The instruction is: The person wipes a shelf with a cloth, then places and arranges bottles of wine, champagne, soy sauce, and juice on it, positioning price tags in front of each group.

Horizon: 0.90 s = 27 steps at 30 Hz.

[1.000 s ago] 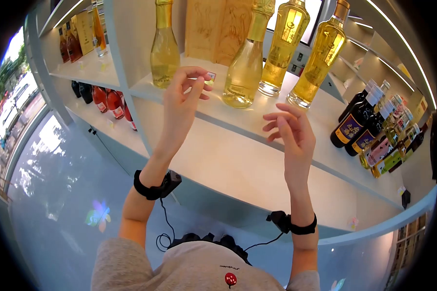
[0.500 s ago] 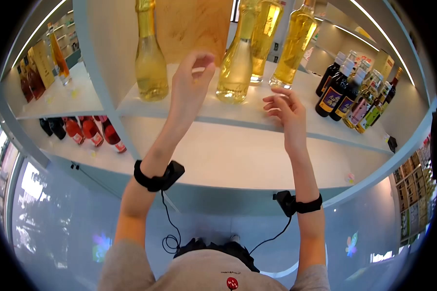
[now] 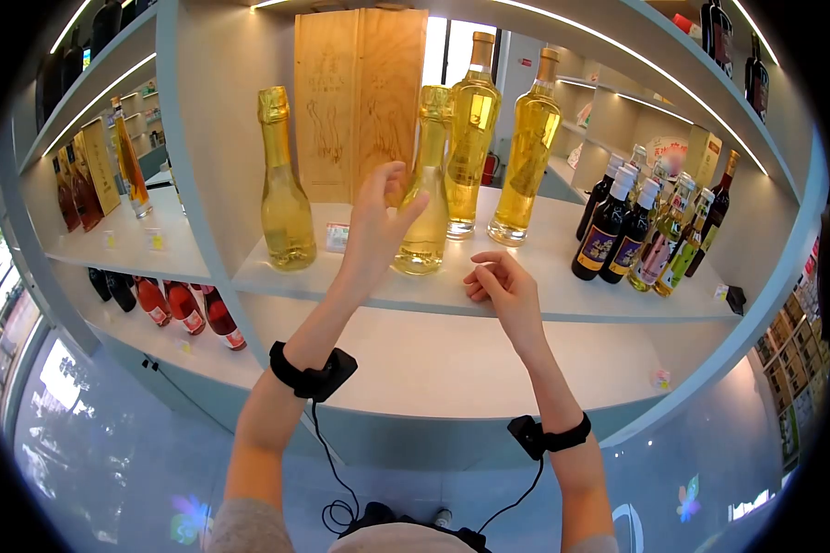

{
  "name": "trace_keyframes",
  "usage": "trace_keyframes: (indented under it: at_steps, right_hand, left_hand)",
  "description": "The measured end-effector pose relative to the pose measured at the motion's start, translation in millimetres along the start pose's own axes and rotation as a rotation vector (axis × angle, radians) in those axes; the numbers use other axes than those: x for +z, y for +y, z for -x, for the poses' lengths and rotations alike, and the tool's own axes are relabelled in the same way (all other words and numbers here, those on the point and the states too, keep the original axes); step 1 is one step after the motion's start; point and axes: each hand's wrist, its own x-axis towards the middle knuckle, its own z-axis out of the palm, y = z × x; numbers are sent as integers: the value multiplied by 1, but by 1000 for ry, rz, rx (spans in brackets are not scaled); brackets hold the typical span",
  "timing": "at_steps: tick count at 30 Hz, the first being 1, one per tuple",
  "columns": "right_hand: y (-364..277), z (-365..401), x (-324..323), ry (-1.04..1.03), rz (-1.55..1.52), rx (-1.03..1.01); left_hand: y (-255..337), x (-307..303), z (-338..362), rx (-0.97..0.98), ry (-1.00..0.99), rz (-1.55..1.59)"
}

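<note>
Bottle at risk: left hand, half-open and gripping nothing, touches its side; right hand curls empty on the shelf. A shove could topple it.

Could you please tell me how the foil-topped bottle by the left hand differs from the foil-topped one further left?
The right foil-topped bottle has the left hand against its side; the left foil-topped bottle stands untouched. The right one stands close to two taller bottles; the left one stands apart. Both are upright, holding yellow liquid.
</note>
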Motion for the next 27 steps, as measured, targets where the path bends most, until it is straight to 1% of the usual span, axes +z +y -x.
trace_keyframes:
  at_steps: [2,5,8,9,11,13,16,24,27]
  right_hand:
    - [2,0,-2,-1,-32,-3]
    - [9,-2,-3,-12,-36,-12]
    - [12,-1,-6,-5,45,-41]
    - [9,1,-6,2,29,-47]
    - [8,2,-6,7,-9,-63]
    - [11,3,-6,8,-40,-82]
    - [7,3,-5,7,-54,-83]
    - [6,4,-7,-10,-70,-99]
    - [9,4,-4,31,-86,-138]
  left_hand:
    - [-3,9,-6,-62,4,55]
    - [-9,15,-12,-68,-15,62]
    - [8,16,-11,-91,-4,16]
    - [7,17,-13,-100,11,14]
    - [-15,18,-26,-67,2,-42]
    - [-4,21,-27,-90,11,57]
    - [9,21,-29,-142,-20,-16]
    - [10,18,-33,-137,-27,-56]
    - [3,15,-39,-104,-37,-49]
